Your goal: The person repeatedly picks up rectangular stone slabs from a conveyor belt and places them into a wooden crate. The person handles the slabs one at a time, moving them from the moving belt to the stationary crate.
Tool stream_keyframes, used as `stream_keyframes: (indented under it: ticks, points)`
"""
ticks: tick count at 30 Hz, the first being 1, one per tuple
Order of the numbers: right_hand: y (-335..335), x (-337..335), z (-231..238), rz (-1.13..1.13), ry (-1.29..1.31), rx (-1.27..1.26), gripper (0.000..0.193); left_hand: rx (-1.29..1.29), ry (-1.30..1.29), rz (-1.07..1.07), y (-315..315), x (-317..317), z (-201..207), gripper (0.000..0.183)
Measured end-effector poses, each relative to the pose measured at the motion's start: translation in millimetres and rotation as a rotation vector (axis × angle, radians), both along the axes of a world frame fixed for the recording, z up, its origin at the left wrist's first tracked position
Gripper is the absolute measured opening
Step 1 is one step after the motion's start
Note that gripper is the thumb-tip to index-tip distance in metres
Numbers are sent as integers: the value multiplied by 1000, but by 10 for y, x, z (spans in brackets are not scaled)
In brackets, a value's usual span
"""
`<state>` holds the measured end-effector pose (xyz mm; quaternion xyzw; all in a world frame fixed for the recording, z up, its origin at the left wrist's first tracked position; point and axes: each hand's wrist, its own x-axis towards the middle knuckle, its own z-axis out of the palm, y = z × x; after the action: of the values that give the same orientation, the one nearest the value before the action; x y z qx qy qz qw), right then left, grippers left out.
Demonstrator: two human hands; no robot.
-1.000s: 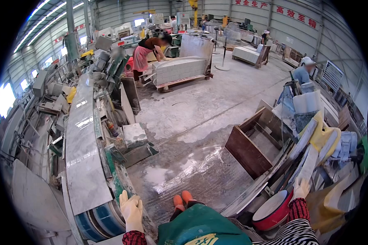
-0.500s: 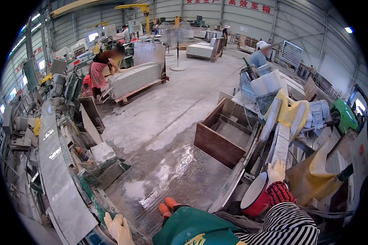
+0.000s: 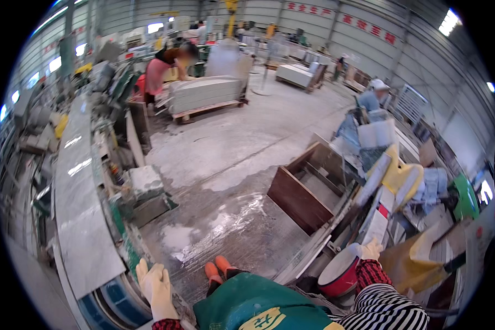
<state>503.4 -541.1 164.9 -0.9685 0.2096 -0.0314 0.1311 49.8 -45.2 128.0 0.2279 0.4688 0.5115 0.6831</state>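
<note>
My left hand (image 3: 156,287), in a cream glove, is at the lower left with its fingers stretched and nothing in them. Beside it, a long grey-white stone slab (image 3: 85,231) lies on a machine bed, its near end above blue bands (image 3: 122,300). On the right, my right hand (image 3: 372,249), gloved too, lies with its fingers stretched at the near end of a pale stone strip (image 3: 375,226). The strip rests on a narrow rail machine and carries a red patch. Below that hand is a round drum (image 3: 340,270) with a red side and pale top.
A brown open crate (image 3: 300,203) stands on the wet floor. Yellow sheeting (image 3: 404,173) and a green motor cover (image 3: 466,197) are at the right. One person bends over stacked slabs (image 3: 206,96); another works at the far right. My orange boots (image 3: 217,268) show below.
The view has shifted, and the scene sits differently in it. My left hand shows more fully, and more blue shows at the left slab's near end. The red patch on the strip is newly visible.
</note>
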Motion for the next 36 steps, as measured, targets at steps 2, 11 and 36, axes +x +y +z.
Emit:
stream_keyframes:
  ticks: [2, 11, 36]
  points:
    - [49, -58, 117, 40, 12, 65, 107, 69, 20, -34, 34, -123, -84, 23]
    - [381, 151, 428, 372, -259, 982, 86, 767, 955, -257, 308, -407, -1048, 32]
    - [4265, -2699, 974, 2601, -233, 543, 60, 144, -314, 403, -635, -1359, 188, 44]
